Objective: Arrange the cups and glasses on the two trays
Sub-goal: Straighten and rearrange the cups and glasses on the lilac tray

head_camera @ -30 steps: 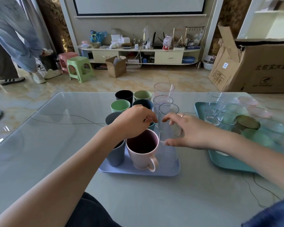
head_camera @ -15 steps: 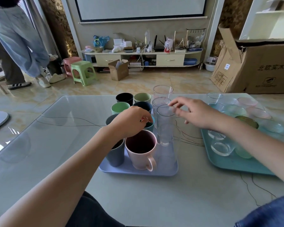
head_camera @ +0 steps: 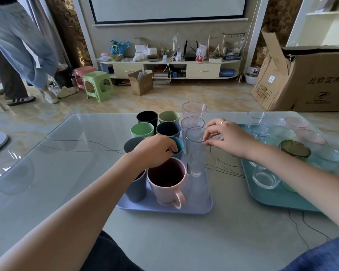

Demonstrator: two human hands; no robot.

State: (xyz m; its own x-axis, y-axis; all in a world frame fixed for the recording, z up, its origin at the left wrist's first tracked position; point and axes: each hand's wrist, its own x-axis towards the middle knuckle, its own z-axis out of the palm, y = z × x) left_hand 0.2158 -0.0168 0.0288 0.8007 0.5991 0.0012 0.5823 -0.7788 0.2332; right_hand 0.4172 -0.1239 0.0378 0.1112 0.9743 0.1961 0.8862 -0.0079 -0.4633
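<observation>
Right hand (head_camera: pixel 228 140) pinches the tall glass (head_camera: pixel 196 151) at its rim (left hand (head_camera: pixel 155 151) curls into the teal cup (head_camera: pixel 177 146)); both want steady, upright handling.

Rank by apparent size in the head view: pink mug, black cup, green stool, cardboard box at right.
1. Cardboard box, clearly largest.
2. Pink mug, enlarged by nearness to the camera.
3. Green stool.
4. Black cup, smallest, though partly hidden by neighbouring cups.

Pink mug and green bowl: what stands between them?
In the head view, tall clear glasses by the pink mug, then bare table and the teal tray's edge before the green bowl.
</observation>
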